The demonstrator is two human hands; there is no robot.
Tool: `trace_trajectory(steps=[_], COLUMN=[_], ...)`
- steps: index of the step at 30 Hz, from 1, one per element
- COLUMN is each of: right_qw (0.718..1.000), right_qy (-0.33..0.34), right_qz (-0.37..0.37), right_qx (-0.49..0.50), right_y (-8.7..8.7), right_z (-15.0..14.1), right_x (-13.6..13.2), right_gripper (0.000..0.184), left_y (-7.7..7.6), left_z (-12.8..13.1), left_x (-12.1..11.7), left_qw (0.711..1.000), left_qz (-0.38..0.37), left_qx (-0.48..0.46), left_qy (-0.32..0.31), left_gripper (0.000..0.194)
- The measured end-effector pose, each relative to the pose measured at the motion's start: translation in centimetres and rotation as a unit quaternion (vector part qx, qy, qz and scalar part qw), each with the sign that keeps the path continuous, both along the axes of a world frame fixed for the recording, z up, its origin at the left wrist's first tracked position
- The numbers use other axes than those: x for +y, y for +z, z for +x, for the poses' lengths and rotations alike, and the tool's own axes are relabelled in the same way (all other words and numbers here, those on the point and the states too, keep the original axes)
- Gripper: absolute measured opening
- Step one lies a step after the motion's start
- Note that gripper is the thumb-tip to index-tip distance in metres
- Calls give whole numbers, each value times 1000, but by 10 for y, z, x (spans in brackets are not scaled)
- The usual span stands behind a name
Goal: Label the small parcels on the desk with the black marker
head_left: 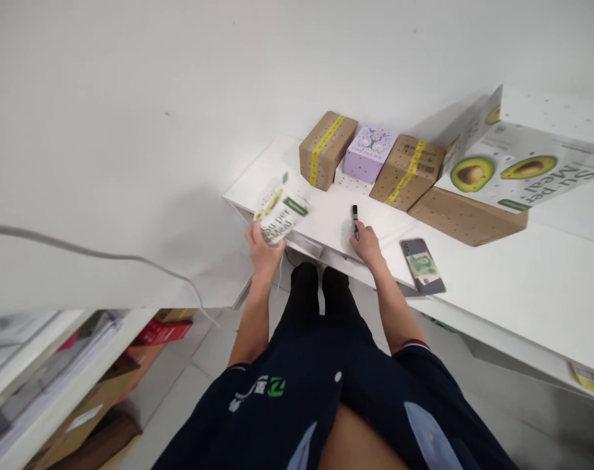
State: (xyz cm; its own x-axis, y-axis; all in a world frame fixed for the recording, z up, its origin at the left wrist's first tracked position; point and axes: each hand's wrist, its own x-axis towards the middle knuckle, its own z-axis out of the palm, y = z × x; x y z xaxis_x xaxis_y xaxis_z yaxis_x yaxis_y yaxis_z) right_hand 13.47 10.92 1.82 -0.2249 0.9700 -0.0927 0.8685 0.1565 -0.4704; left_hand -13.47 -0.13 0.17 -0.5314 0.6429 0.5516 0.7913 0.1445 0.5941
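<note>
Nearest is the person's dark shirt (297,398), with black trousers (305,287) below the tabletop's front edge. A phone (423,266) with a banknote on its back lies on the white tabletop (502,287), along that edge and right of the right hand (365,245). The hands are well apart. The right hand is closed around the lower end of a black marker (355,214) just inside the front edge. Near the front left corner, the left hand (264,251) grips the near end of a white avocado-printed packet (288,207), which is tilted; whether it touches the tabletop I cannot tell. Towards the far edge stand a yellow-taped brown box (326,147), a lilac box (368,156), another taped brown box (405,171) and, farthest right, a large avocado-printed carton (527,166). A pale wall (258,59) rises behind.
</note>
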Motion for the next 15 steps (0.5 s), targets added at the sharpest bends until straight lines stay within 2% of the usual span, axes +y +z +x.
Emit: trace_trajectory(steps=[3, 5, 7, 10, 15], right_qw=[991, 975, 957, 937, 936], right_qy=[-8, -25, -50, -60, -44], right_qz=[43, 65, 83, 108, 116], right_qx=[127, 210, 275, 326, 328], right_y=[-17, -30, -41, -50, -47], right_z=[0, 1, 3, 6, 6], right_x=[10, 15, 17, 15, 12], right_gripper=[57, 54, 50, 40, 29], left_y=[36, 57, 69, 73, 67], left_z=[-18, -34, -52, -73, -87], left_x=[29, 58, 88, 126, 168], left_qw=[996, 993, 990, 986, 987], left_qz=[-16, -29, -41, -48, -8], left_qx=[-42, -63, -93, -131, -130], left_qy=[71, 92, 98, 91, 98], left_gripper=[85, 77, 66, 57, 56])
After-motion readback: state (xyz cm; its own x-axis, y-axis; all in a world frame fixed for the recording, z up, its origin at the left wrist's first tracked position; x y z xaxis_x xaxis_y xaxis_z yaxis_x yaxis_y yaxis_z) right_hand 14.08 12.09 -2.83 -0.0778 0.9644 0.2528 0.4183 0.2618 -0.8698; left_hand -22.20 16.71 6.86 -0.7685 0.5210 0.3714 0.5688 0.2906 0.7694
